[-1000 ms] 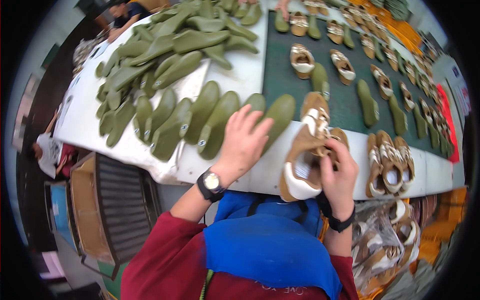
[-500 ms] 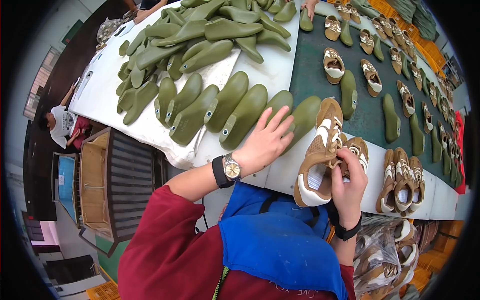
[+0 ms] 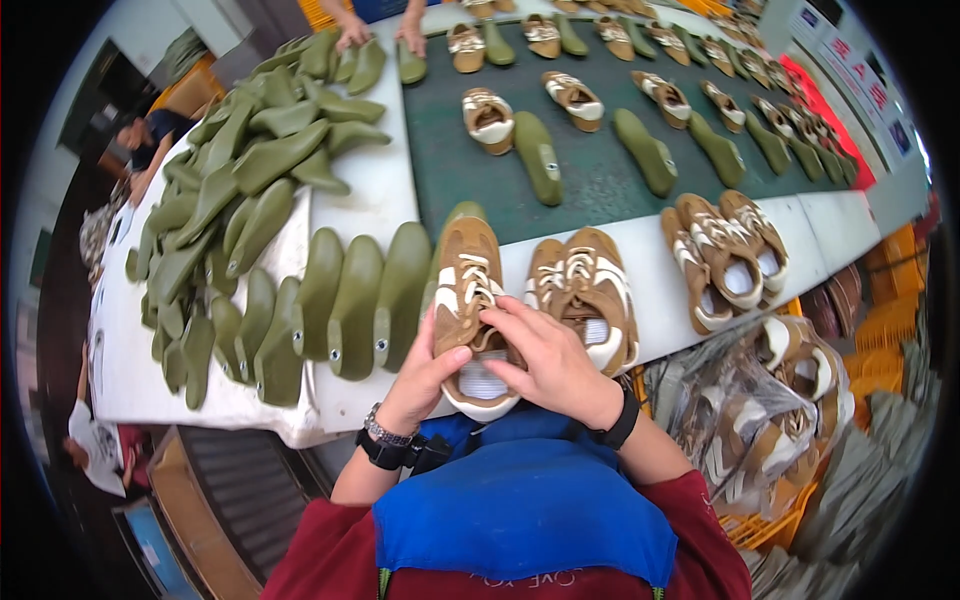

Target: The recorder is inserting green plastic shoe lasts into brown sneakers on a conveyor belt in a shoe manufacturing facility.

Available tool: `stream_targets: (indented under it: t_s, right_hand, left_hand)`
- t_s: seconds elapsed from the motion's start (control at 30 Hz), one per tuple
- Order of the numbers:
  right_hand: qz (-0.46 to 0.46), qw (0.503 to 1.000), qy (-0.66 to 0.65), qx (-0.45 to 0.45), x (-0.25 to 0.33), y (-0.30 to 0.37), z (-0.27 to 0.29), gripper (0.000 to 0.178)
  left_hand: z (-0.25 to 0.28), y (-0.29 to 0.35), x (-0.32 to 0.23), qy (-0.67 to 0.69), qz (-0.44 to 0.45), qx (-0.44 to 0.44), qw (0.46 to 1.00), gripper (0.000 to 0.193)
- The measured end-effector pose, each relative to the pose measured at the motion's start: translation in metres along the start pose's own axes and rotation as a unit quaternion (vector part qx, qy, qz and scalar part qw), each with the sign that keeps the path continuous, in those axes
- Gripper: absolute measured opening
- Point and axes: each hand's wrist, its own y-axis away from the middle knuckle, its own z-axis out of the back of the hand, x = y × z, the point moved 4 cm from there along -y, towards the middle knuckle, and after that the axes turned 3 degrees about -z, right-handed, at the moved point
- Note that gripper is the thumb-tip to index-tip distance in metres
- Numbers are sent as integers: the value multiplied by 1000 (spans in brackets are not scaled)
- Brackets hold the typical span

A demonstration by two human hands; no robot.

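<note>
A brown and white sneaker (image 3: 470, 242) is in front of me, toe pointing away, held between both hands. My left hand (image 3: 418, 378) grips its left side, thumb over the collar near the opening. My right hand (image 3: 560, 370) closes on the laces and tongue from the right, fingertips partly hidden. Just left of the sneaker a row of green shoe lasts (image 3: 352, 305) stands on the white tabletop. One more last shows behind its toe. To the right lie other brown sneakers (image 3: 600, 265), close to my right hand.
A heap of green lasts (image 3: 230, 180) covers the left of the table. A green conveyor belt (image 3: 590, 185) carries sneakers and lasts beyond. Another person's hands (image 3: 410, 38) touch lasts at the far side. Bagged sneakers (image 3: 750, 420) sit in a yellow crate at lower right.
My left hand has come off the lasts and onto the sneaker, which my right hand still holds at the laces. The view has turned to the right.
</note>
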Motion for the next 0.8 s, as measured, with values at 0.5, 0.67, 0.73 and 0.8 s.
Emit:
stream_targets:
  t_s: [0.5, 0.67, 0.73, 0.8]
  right_hand:
    - [-316, 939, -126, -61, -126, 100, 82, 55]
    - [-338, 911, -100, -215, -146, 107, 113, 38]
    - [-290, 913, 14, -287, -134, 116, 127, 26]
    - [-264, 915, 88, -292, -118, 111, 123, 27]
  left_hand:
    - [22, -50, 100, -211, 72, -51, 974, 54]
    - [-3, -71, 136, -291, 75, 53, 952, 71]
    - [-20, -66, 131, -236, 84, 44, 967, 78]
    - [-23, -59, 125, -225, 87, 2, 971, 89]
